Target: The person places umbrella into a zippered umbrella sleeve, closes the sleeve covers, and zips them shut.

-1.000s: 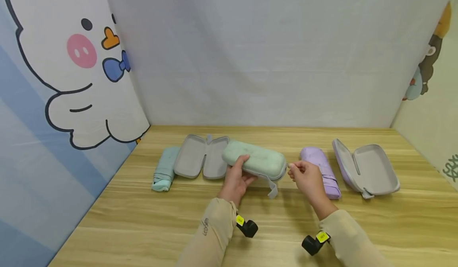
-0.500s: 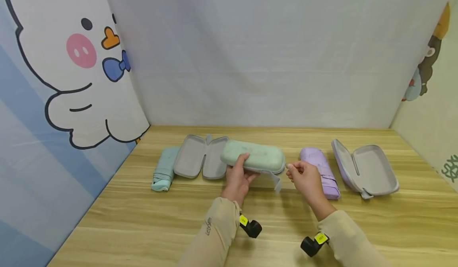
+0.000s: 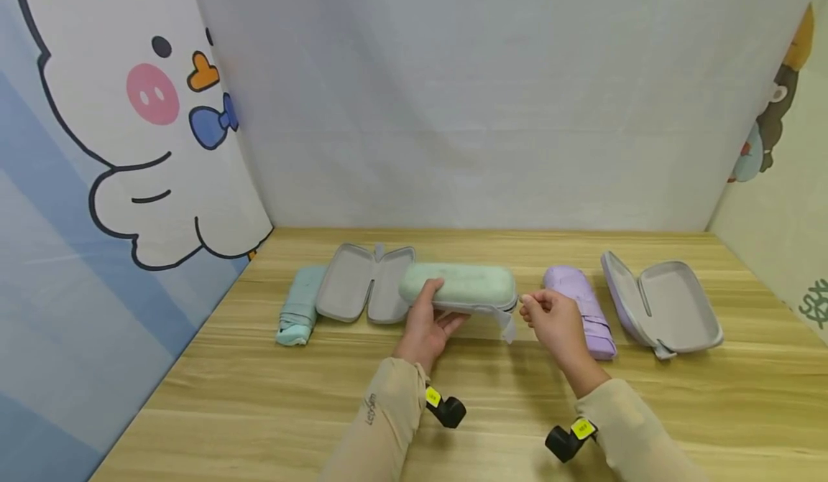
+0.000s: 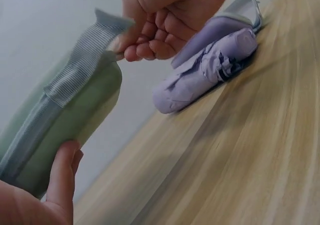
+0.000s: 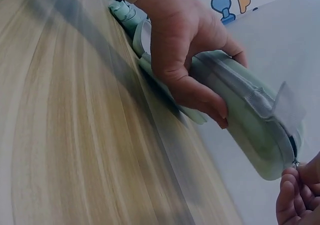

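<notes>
A pale green zip case is held above the table in my left hand, the thumb over its top and the fingers beneath. From its front edge hangs a grey fabric strap. At the case's right end my right hand pinches the small zipper pull between thumb and forefinger. The right wrist view shows a short dark gap in the zipper seam beside that pull. Just behind the right hand lies a folded purple umbrella.
Left of the held case, an unfolded case shows its grey lining, with a folded teal umbrella beside it. On the right stands an unfolded purple case. All rest on a wooden table, backed by a white cloth.
The green case has turned from a slant to nearly level, its right end still at my right hand. My right hand keeps its pinch with hardly any shift.
</notes>
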Demonstrator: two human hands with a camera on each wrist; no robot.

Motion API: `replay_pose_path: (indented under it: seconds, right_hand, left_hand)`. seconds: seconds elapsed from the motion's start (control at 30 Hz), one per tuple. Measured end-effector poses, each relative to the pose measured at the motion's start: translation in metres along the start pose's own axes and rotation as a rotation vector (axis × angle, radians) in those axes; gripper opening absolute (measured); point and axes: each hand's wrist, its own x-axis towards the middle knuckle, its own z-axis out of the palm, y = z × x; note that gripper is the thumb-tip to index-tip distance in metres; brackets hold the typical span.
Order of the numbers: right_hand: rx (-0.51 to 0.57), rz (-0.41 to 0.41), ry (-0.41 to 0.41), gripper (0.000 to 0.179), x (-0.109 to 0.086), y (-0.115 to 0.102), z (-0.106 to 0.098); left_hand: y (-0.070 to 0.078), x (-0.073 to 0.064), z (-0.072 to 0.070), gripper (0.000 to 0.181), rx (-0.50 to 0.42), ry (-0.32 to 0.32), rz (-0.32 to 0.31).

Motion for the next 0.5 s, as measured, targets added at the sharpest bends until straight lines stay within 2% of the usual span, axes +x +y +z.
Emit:
replay_pose_path:
  seconds: [0.23,0.5]
  right_hand:
    - [-0.032,0.004,0.002,0.020,-0.001,-0.001,-0.001]
    - [-0.056,-0.020,0.010,0.019,-0.003,-0.003,0.001]
  left_hand:
    - [0.000,-0.003,0.008,0.062,-0.075,0.039,0.094]
    - [-0.003,-0.004,0.012,0.065,-0.164,0.064,0.134]
